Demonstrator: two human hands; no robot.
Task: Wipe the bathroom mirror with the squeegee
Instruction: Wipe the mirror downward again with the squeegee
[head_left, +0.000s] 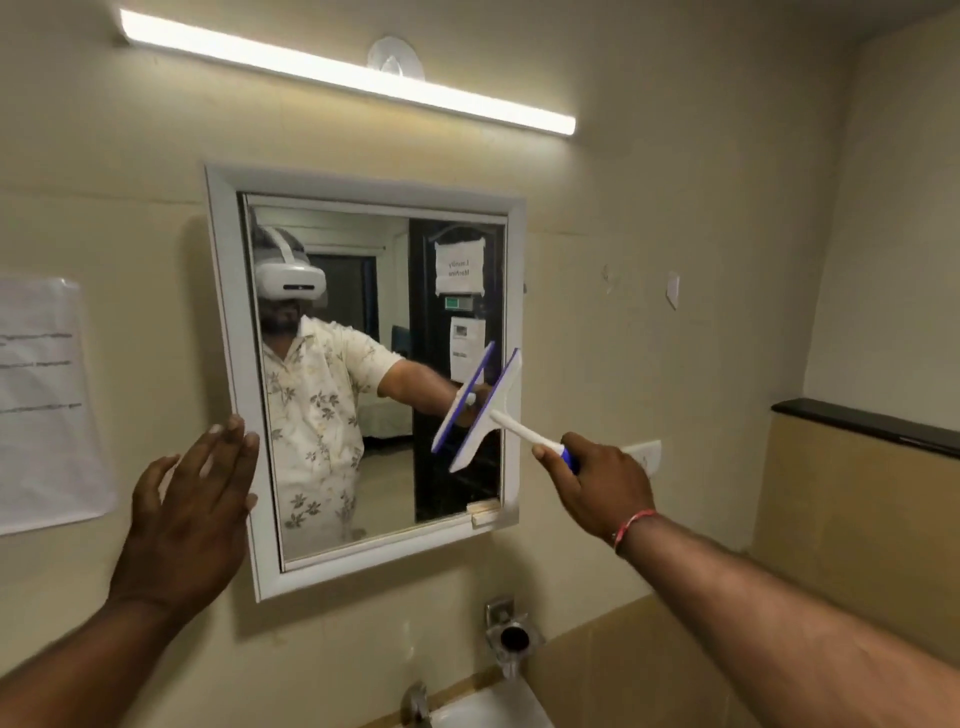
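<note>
Grips the squeegee (485, 410) in the right hand (597, 483), fingers curled round the blue end of its white handle. Sets the blue-edged blade at the right edge of the mirror (384, 467), in the lower half, tilted with the top end leaning right; lies close against its own reflection there, on the glass or just off it, hard to tell which. Holds the left hand (192, 499) up released, fingers straight and together, at the left edge of the white frame (363, 184), fingertips over the frame's lower half; cannot tell whether touching. Wears a red thread (631, 527) on the right wrist. Above the mirror, a lit tube light (348, 73) slanting across the wall, with a clear suction hook (395, 60) just behind it. Left of the mirror, a sheet of paper (47, 405) on the wall. Below the mirror's lower right corner, a metal holder (511, 634), and under that a tap (418, 701) and the rim of a white sink (493, 712). Far right, a dark ledge (867, 426) on the side wall.
</note>
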